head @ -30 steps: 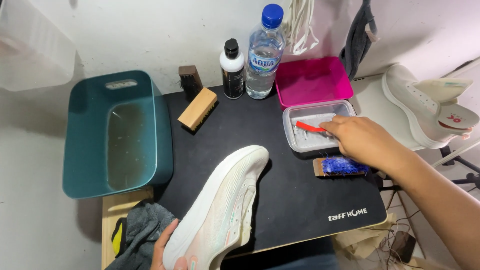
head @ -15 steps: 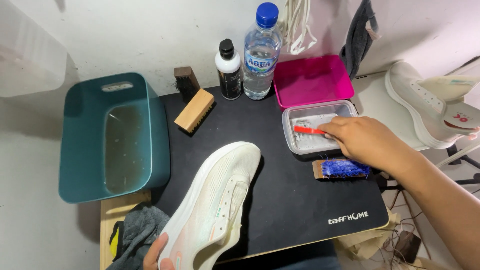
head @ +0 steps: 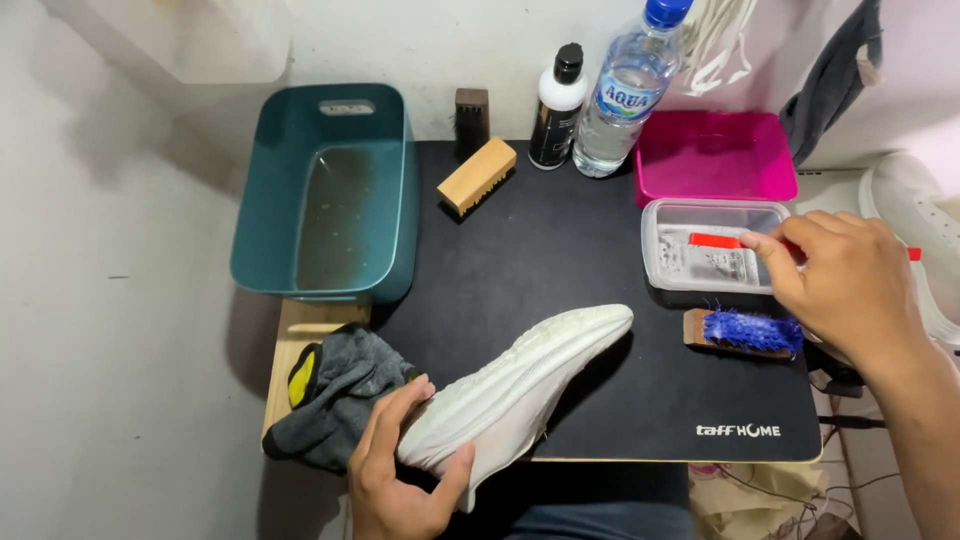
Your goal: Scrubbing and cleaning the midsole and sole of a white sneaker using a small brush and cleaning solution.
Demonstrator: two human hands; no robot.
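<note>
My left hand (head: 405, 470) grips the heel of a white sneaker (head: 520, 385), which lies on its side with the sole facing me on a black mat (head: 600, 240). Over at the right, my right hand (head: 850, 285) pinches the red handle of a small brush (head: 715, 241) that rests in a clear plastic tray (head: 665, 245). A blue-bristled wooden brush (head: 745, 330) lies just below that hand.
A teal tub (head: 325, 190) of murky water stands at the left. A wooden brush (head: 478, 175), a dark brush (head: 471, 108), a black-and-white bottle (head: 556, 105), a water bottle (head: 628, 95) and a pink lid (head: 715, 155) line the back. A grey cloth (head: 335, 395) lies front left; another white shoe (head: 925, 215) far right.
The left hand has rolled the sneaker from upper-side up onto its side, sole toward me. The right hand stays at the red brush in the tray.
</note>
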